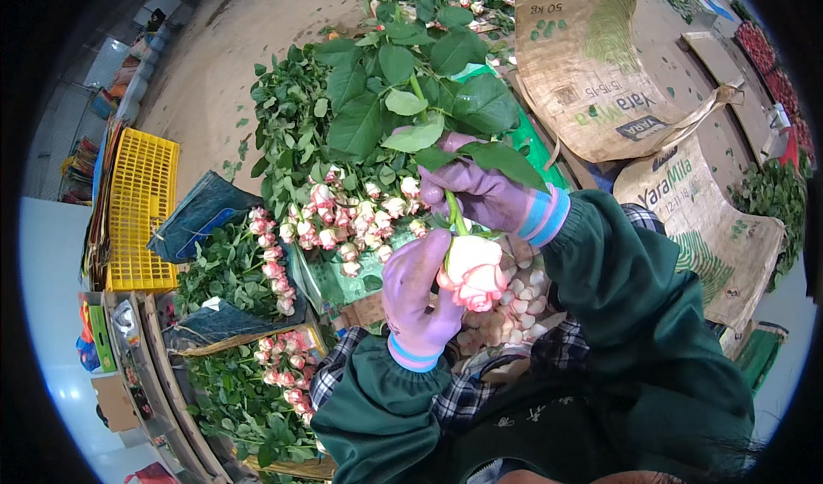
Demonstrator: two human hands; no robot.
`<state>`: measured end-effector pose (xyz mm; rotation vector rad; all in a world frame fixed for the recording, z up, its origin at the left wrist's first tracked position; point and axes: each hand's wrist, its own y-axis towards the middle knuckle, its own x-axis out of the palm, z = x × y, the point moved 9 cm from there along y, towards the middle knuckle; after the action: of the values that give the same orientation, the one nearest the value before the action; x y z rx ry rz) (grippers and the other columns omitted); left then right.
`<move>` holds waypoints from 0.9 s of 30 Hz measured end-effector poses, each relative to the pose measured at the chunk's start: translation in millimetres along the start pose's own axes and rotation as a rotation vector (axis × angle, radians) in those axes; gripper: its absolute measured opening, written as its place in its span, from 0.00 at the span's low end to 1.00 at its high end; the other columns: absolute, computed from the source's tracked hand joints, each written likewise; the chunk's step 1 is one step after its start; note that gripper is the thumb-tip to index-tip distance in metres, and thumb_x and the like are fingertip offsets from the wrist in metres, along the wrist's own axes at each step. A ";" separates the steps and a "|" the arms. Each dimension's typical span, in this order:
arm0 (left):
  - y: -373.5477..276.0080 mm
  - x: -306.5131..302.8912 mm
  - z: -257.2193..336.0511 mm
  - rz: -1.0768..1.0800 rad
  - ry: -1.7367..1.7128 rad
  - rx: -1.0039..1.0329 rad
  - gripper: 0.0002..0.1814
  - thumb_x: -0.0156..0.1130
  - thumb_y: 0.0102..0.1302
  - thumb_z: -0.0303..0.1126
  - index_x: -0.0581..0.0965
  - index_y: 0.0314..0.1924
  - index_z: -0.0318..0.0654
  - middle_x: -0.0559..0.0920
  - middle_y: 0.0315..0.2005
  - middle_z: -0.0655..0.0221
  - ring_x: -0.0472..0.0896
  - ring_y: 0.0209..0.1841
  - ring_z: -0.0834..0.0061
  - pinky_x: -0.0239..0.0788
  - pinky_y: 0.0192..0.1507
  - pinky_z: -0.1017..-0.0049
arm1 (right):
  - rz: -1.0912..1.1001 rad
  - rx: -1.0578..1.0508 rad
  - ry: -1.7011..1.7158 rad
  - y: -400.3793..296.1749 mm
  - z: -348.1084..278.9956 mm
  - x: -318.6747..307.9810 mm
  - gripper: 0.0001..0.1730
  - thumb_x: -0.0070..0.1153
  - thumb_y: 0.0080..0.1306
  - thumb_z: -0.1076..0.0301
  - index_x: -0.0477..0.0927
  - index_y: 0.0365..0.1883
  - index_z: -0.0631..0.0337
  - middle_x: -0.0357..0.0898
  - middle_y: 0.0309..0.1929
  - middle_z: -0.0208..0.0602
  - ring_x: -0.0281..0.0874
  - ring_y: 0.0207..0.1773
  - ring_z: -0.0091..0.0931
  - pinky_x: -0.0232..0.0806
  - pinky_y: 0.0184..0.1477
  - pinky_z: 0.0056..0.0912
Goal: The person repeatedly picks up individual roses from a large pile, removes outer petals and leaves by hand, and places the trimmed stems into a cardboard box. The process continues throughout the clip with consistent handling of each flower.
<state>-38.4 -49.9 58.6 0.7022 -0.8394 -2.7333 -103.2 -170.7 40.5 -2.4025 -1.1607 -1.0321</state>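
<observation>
A pink-and-white rose (474, 270) hangs head down before me, its leafy stem (455, 211) running up and away. My right hand (479, 185), in a lilac glove, is closed around the stem above the bloom. Large green leaves (398, 92) spread beyond that hand. My left hand (418, 288), gloved alike, holds the flower head from the left, thumb near its base; its other fingertips are partly hidden behind the bloom. Loose pale petals (514, 307) lie in a heap below the rose. Several cut roses (341, 217) rest just beyond my left hand.
Wrapped rose bunches (276, 265) stand at the left beside a yellow plastic crate (143, 211). Woven fertilizer sacks (578, 66) drape over boards at the right. A leafy pile (289, 98) lies ahead on the bench. Red blooms (759, 47) stand at the far right.
</observation>
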 end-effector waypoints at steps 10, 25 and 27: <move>16.3 13.6 11.0 -0.156 0.096 0.040 0.25 0.61 0.65 0.35 0.75 0.60 0.31 0.84 0.48 0.55 0.84 0.44 0.62 0.74 0.50 0.66 | 0.068 0.074 -0.204 1.8 4.9 -21.6 0.17 0.57 0.71 0.59 0.74 0.53 0.58 0.74 0.34 0.23 0.70 0.32 0.14 0.64 0.32 0.18; -15.5 86.8 -52.4 -0.827 0.458 -0.189 0.18 0.56 0.68 0.41 0.79 0.54 0.42 0.84 0.30 0.60 0.81 0.31 0.55 0.72 0.37 0.60 | 0.572 0.183 -0.012 -77.9 64.2 -231.2 0.18 0.43 0.73 0.59 0.78 0.51 0.60 0.82 0.43 0.38 0.80 0.41 0.30 0.75 0.44 0.32; -5.5 83.7 -57.8 -0.820 0.439 -0.206 0.18 0.57 0.68 0.40 0.79 0.53 0.42 0.84 0.29 0.60 0.81 0.31 0.56 0.72 0.36 0.61 | 0.733 0.098 -0.143 -48.1 18.5 -230.6 0.21 0.43 0.73 0.56 0.78 0.54 0.61 0.81 0.44 0.40 0.80 0.43 0.31 0.74 0.48 0.34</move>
<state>-82.7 -99.5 -18.6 1.8294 -0.1652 -3.0157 -228.6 -261.3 -138.1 -2.5206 -0.2772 -0.5517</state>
